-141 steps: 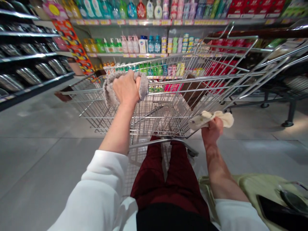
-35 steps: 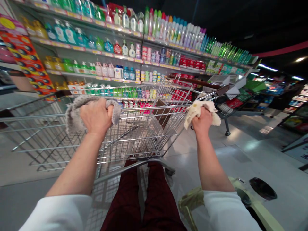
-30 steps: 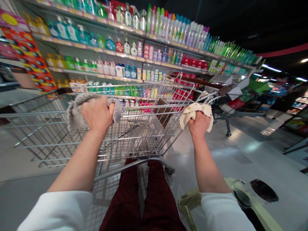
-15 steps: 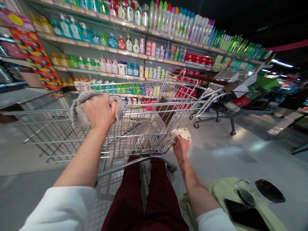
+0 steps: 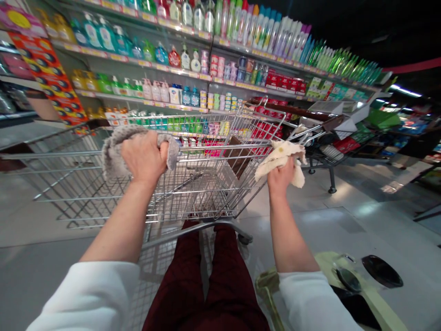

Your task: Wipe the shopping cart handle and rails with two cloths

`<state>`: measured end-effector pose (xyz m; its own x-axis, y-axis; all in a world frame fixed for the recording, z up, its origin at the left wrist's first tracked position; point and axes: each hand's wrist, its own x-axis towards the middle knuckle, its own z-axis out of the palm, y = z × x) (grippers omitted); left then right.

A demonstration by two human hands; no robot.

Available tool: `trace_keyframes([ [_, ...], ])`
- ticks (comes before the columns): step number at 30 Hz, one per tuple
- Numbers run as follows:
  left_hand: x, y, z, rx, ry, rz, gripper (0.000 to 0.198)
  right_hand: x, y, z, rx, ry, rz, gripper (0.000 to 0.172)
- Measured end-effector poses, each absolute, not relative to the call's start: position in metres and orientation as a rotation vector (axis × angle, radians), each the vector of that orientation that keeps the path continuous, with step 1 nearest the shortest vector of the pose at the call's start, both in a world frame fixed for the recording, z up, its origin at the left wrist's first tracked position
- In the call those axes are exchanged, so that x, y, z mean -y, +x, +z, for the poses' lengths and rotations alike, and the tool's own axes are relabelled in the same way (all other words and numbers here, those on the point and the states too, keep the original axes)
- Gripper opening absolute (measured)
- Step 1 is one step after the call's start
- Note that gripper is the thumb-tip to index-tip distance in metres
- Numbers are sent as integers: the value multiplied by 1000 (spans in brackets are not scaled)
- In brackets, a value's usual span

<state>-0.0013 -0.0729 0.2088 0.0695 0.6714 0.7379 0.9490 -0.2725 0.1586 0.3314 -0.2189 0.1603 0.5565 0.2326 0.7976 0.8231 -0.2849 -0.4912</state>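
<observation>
A wire shopping cart (image 5: 193, 193) stands side-on across my front. My left hand (image 5: 144, 154) is closed around a fluffy grey cloth (image 5: 115, 151), which wraps the cart's near top rail. Farther right, my right hand (image 5: 281, 177) grips a cream cloth (image 5: 280, 155) with darker spots, pressed at the upper right corner of the cart. The fingertips of my right hand are hidden by the cloth. A brown panel (image 5: 238, 157) shows inside the cart near its right end.
Behind the cart, shelves (image 5: 155, 66) hold many bottles and boxes. Another loaded cart (image 5: 332, 151) stands at right. A pale green surface (image 5: 375, 299) at lower right carries a black phone (image 5: 358, 308) and a clear container with dark parts (image 5: 349, 279). An orange display strip (image 5: 48, 76) hangs at left.
My right hand and the cream cloth have moved up and to the right, from the cart's lower side to its top corner. My left hand stays on the rail with the grey cloth.
</observation>
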Motion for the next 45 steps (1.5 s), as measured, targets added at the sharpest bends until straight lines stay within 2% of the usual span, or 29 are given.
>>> trace_keyframes([
  [4, 74, -1, 209, 1607, -2020, -1063, 37, 202, 303, 99, 1018, -2098, -667, 38],
  [8, 72, -1, 208, 1589, -2023, -1093, 36, 212, 269, 20, 1186, -2153, -527, 21],
  [12, 71, -1, 207, 1579, -1999, -1087, 34, 228, 255, -23, 1313, -2139, -436, 25],
  [16, 72, -1, 206, 1565, -2011, -1110, 32, 235, 262, -15, 1343, -2083, -400, 31],
  [21, 73, -1, 205, 1565, -2039, -1144, 31, 238, 278, 64, 1143, -1868, -611, 21],
  [25, 73, -1, 205, 1600, -2064, -1196, 28, 229, 284, 141, 980, -1796, -867, 34],
  [28, 73, -1, 204, 1592, -2098, -1280, 24, 214, 281, 166, 1061, -1892, -918, 46],
  [31, 74, -1, 205, 1587, -2108, -1287, 23, 202, 274, 151, 1116, -2027, -879, 46],
  [35, 74, -1, 206, 1586, -2074, -1209, 23, 200, 263, 94, 1211, -2174, -758, 30],
  [39, 73, -1, 204, 1582, -2068, -1225, 21, 211, 250, 43, 1389, -2213, -678, 25],
  [45, 72, -2, 204, 1571, -2067, -1199, 26, 220, 246, 27, 1439, -2167, -680, 25],
])
